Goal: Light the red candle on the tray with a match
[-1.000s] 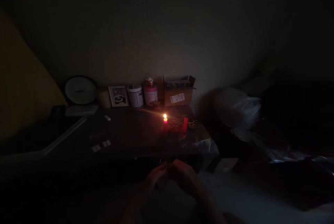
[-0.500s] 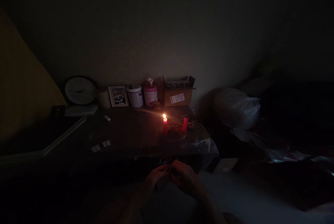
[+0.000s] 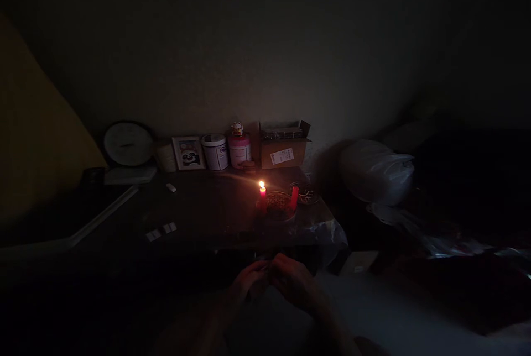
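Note:
The room is very dark. My left hand (image 3: pixel 248 281) and my right hand (image 3: pixel 293 280) meet fingertip to fingertip below the front edge of a dark table (image 3: pixel 207 218). Both have curled fingers pinched on something small that I cannot make out. On the table beyond them a lit red candle (image 3: pixel 263 197) stands beside a round dish (image 3: pixel 279 208). An unlit red candle (image 3: pixel 294 197) stands on the dish's right.
Along the wall stand a round clock (image 3: pixel 128 144), a panda picture frame (image 3: pixel 188 152), a white tub (image 3: pixel 214 152), a pink tub (image 3: pixel 239 148) and a cardboard box (image 3: pixel 284 145). Small white pieces (image 3: pixel 161 231) lie on the table. A white bag (image 3: pixel 375 171) sits to the right.
The hands stay together and shift only slightly; the fingers work a little at their meeting point. The candle keeps burning.

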{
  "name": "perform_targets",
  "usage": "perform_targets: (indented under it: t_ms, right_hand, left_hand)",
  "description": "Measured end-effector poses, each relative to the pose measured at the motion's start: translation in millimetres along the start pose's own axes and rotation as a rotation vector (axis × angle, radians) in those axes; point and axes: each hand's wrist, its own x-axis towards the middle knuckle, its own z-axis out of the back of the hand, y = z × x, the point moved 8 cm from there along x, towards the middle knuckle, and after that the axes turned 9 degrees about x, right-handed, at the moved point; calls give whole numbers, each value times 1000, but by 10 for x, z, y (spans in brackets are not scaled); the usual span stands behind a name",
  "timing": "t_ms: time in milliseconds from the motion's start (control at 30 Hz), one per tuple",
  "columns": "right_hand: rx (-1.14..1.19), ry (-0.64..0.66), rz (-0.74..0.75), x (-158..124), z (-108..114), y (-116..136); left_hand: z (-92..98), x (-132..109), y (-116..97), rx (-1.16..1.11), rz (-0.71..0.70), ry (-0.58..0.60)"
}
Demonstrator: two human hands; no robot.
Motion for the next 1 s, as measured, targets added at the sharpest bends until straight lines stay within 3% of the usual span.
perform_targets:
  t_ms: [200,567,833,933,1000]
  right_hand:
    - [28,-16,-31,-15,33,-73]
    - [345,-275,-245,58,249,-266]
    - [682,-276,-290,64,36,-205]
    - [694,-288,-261,82,-48,-164]
    - [691,-303,-232,86,-90,-142]
  left_hand:
    - [30,20,8,-31,-4,-10]
    - [94,-110,-234,-202,-71,-135]
    - [68,-154,-320,-300,-62,-231]
    - [52,-144,-321,-311,-84,-232]
    - [104,-132,-331,-228,-118,-293]
